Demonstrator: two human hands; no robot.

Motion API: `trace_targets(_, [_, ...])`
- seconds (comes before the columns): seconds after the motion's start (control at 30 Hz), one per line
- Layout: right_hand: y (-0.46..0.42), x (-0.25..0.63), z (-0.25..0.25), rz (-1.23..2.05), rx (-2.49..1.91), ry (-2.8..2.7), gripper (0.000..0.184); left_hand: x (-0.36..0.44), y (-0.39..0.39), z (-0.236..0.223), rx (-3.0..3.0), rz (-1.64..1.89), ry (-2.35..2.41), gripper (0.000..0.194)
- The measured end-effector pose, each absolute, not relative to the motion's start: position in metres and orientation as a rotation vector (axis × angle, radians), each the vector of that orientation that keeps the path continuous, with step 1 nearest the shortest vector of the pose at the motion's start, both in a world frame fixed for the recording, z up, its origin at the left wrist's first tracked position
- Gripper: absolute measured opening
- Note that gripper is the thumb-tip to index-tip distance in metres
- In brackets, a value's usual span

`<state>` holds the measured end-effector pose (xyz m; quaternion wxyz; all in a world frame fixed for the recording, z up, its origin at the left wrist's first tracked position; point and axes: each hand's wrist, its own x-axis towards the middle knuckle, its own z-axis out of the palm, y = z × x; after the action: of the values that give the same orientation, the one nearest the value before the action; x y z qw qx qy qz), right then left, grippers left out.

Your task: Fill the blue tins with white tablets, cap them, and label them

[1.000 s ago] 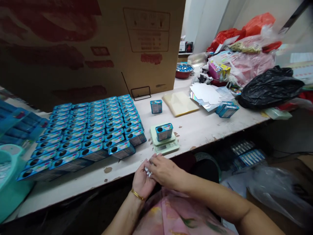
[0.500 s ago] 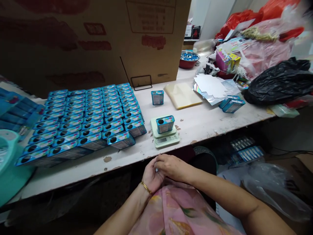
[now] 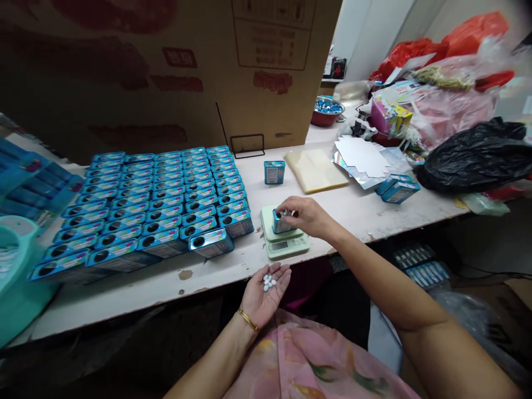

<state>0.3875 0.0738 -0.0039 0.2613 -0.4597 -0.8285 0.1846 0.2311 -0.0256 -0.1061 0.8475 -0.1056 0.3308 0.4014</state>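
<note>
Quietly, the person is sitting up against the front edge of the counter (image 3: 357, 214), the left hand (image 3: 262, 302) lying palm up just off that edge. Its fingers are spreading apart in a shallow cup, and a few white pellets (image 3: 269, 282) are resting in the hollow; the curve is probably keeping them from rolling off.

The right hand (image 3: 311, 215) is bending over the blue tin (image 3: 278, 226) that is standing upright on the pale green scale (image 3: 287, 247). Its fingertips are gathering at the tin's top, but they are covering the spot, so I cannot tell whether they are pinching anything or touching the rim. The scale is sitting near the front edge with its display facing the person, presumably for easy reading, and it seems close enough for both hands to be working without stretching.

Toward the counter's left end, rows of blue tins (image 3: 162, 213) are standing packed together, many showing a dark round opening on top, a layout that is likely saving room and leaving the openings easy to reach. A teal tub (image 3: 19, 291) is crowding the front left corner, while a lone blue tin (image 3: 274, 173) is standing behind the scale, farther from the front edge.
</note>
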Motion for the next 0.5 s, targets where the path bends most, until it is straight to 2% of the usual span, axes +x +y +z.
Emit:
trace_targets(0.3, [0.0853,0.3787,-0.0063,0.344,-1.346,-2.492,0.027,0.2223,-0.0322,-0.1099,-0.217,0.853,0.711,0.016])
trace_targets(0.5, [0.0882,0.3816,-0.0134,0.322,-1.265,-2.457,0.028,0.2236,-0.0324,-0.1106,-0.209,0.846,0.714,0.017])
